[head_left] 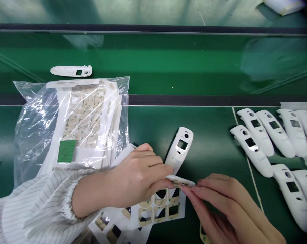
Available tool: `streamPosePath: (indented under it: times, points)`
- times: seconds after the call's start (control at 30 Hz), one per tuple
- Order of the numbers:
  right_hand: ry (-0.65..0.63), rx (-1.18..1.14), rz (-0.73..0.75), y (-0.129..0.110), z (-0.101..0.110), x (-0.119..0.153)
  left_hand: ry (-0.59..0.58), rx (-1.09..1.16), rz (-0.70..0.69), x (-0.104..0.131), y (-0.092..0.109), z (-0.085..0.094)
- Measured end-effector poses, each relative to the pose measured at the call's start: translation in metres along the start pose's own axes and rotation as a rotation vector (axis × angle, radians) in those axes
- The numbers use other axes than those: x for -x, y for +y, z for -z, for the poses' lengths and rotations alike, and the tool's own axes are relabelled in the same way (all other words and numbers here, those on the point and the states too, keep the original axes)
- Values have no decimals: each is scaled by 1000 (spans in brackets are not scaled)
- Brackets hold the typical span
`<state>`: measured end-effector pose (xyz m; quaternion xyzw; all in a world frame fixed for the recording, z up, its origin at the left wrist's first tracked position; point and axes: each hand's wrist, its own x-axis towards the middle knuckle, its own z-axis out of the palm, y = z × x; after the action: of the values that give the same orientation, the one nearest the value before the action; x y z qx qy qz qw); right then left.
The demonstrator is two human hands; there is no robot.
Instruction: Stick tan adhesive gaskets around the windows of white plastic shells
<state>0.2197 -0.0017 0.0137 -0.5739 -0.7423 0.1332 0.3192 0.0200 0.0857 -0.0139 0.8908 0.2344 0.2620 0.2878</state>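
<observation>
My left hand is closed around a white plastic housing, which is seen nearly edge-on and mostly hidden by the fingers. Tan adhesive shows along its inner side. The fingers of my right hand are pressed together at the housing's right end; whether they also pinch a small sticker I cannot tell. Just behind lies another white housing, face up, with a square window and a round hole. Below my hands are sheets of tan frame-shaped adhesive stickers, partly covered by my left arm.
A clear plastic bag holds a stack of sticker sheets, with a green square on top. One housing lies beyond it. Several housings sit in rows at right. A dark raised rail crosses the green table.
</observation>
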Motion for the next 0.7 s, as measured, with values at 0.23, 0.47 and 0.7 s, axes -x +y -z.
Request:
streamPosePath:
  times: [0.23, 0.47, 0.7]
  points:
    - [-78, 4, -90, 3, 3, 0, 37, -34, -57, 0, 4, 5]
    - [-102, -130, -182, 4, 5, -3, 50, -51, -117, -2, 7, 11]
    - [-125, -275, -232, 0, 12, -2, 44, -47, -118, -1, 6, 8]
